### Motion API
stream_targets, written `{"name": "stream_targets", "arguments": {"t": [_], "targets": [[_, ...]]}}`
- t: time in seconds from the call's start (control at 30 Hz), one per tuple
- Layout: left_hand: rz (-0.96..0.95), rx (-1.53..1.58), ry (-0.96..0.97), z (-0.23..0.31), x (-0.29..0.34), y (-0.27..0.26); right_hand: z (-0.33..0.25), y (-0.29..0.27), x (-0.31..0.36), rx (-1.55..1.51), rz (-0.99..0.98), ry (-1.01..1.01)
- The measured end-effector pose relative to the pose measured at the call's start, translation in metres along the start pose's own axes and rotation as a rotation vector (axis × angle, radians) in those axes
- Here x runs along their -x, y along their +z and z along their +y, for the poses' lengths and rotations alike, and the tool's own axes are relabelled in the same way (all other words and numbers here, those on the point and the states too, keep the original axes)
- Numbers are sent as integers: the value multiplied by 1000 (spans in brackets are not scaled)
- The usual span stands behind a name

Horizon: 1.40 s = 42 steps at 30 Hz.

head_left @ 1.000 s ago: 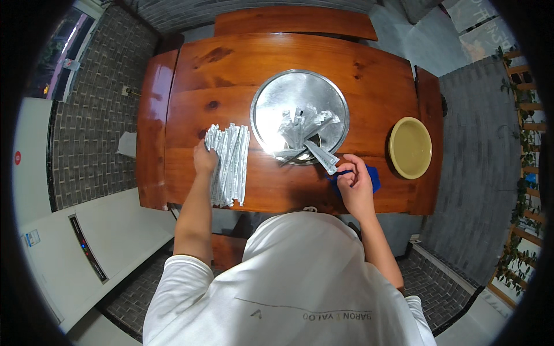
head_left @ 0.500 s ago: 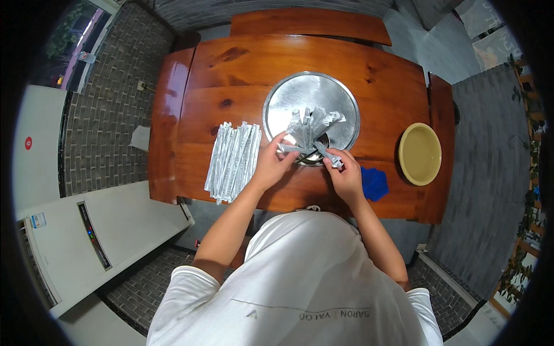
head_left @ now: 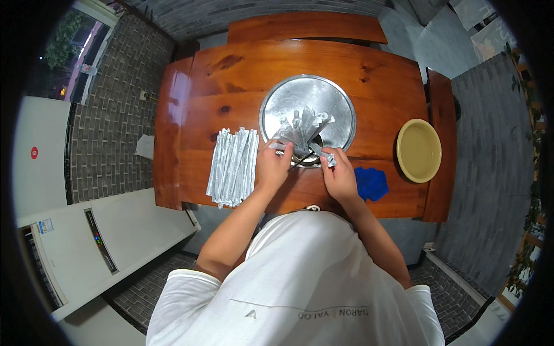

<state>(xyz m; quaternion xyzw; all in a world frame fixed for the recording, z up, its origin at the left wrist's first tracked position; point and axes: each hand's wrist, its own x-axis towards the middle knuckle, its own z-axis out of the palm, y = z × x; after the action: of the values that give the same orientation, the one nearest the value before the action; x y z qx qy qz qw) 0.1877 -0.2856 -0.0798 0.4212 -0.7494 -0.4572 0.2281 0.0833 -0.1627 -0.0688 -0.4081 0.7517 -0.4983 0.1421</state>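
Observation:
Over the near rim of a round metal tray [head_left: 287, 98], both my hands are closed on silver plastic packaging. My left hand [head_left: 273, 168] pinches a crumpled silver wrapper at its left side. My right hand [head_left: 340, 177] grips the end of a narrow silver wrapper [head_left: 323, 154]. Between them, a thin dark stick [head_left: 302, 160] slants up to the right; which fingers touch it, I cannot tell. A bunch of crumpled silver wrappers [head_left: 300, 132] stands up from what looks like a small metal container, mostly hidden. Left of my left hand lies a row of long, slim silver packets [head_left: 232, 167].
A crumpled blue cloth [head_left: 371, 183] lies right of my right hand. Farther right stands a round yellow basin [head_left: 418, 151]. Everything rests on a reddish wooden table [head_left: 231, 75], with a wooden bench [head_left: 306, 26] beyond its far edge.
The view has shifted slightly. My hands keep their holds, and the narrow wrapper in my right hand has turned a little. The packets, cloth and basin stay in place.

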Motion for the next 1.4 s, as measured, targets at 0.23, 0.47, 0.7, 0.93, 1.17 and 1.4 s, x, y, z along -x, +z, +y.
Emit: {"name": "stream_targets", "arguments": {"t": [0.23,0.47,0.7,0.93,1.17,1.4], "targets": [[77,-18,29,17,8,-5,-11,-10,1,100,-13,20],[-10,8,247,55,18,-32,-43,-29,-15,108,-22,-84],[27,80,628,95,6,-44,-117,-50,-51,-108,-137,-235],[148,573,590,127,4,-57,-165,-40,-75,-243,-113,-317],[283,406,386,100,-11,-101,-155,-29,-72,-639,-366,-65],[481,-172,5,-12,-35,-145,-82,-31,-40,-538,-297,250]]}}
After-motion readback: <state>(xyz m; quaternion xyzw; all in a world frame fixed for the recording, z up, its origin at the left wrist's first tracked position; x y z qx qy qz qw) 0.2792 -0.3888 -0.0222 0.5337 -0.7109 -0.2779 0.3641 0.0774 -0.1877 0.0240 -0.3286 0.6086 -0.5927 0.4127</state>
